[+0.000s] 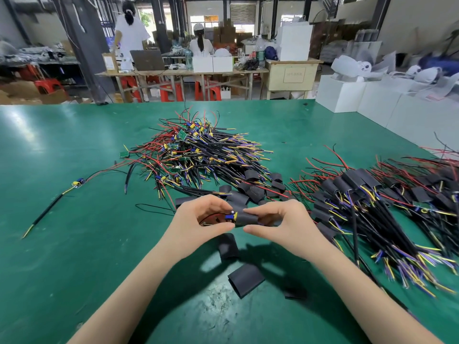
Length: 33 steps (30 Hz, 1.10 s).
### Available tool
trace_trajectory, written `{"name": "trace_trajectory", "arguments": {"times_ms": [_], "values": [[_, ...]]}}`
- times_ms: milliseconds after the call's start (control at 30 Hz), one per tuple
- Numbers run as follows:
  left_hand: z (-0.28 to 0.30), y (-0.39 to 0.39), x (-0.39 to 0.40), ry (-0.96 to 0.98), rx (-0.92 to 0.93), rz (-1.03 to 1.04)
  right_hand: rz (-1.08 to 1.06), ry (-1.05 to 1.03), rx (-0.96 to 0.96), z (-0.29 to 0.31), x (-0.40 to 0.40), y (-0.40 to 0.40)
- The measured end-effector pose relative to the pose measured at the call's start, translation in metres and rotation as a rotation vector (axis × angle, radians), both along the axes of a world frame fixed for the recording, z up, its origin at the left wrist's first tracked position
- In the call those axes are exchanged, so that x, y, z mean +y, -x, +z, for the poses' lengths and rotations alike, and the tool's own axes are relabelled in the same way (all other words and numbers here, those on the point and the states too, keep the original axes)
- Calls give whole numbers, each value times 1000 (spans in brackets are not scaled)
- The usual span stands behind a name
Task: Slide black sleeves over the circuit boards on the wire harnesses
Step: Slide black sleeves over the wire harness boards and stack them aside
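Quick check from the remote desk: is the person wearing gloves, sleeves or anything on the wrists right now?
No. The left hand and right hand are both bare, without gloves or finger cots. Both forearms are uncovered to the bottom edge of the frame; no sleeves, watch, wrist strap or rings show.

Centre of the frame: the left hand (198, 219) and right hand (278, 219) meet above the table (62, 232), holding between them a circuit board (231, 216) and a sleeve (248, 218). Directly below them, two loose sleeves (228, 245) (246, 279) lie on the table. Above centre, a heap of unsleeved harnesses (198, 150); at its lower right edge, a cluster of sleeves (253, 187). Right of the frame: a heap of sleeved harnesses (385, 207). Left: a single harness (74, 187), apart from the rest. Upper right: boxes (372, 95) beyond the table edge.
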<state>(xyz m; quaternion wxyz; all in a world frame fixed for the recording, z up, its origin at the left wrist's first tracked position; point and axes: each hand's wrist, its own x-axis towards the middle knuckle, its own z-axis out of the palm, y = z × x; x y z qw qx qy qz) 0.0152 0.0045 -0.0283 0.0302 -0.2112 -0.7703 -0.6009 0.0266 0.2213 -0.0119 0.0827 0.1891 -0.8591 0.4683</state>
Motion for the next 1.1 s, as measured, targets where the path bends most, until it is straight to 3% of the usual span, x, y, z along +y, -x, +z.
{"name": "trace_trajectory", "arguments": {"times_ms": [633,900,967,1100], "values": [[6,-1,-3,-144,-132,36,-24,-8,204,-6,-16,-7],[2,2,-3,-107,-107,29,8,10,221,-10,-20,-7],[5,1,-1,-131,-67,16,28,-10,304,-6,-21,-7],[15,0,0,-230,63,104,-67,-128,697,10,-9,-1]]}}
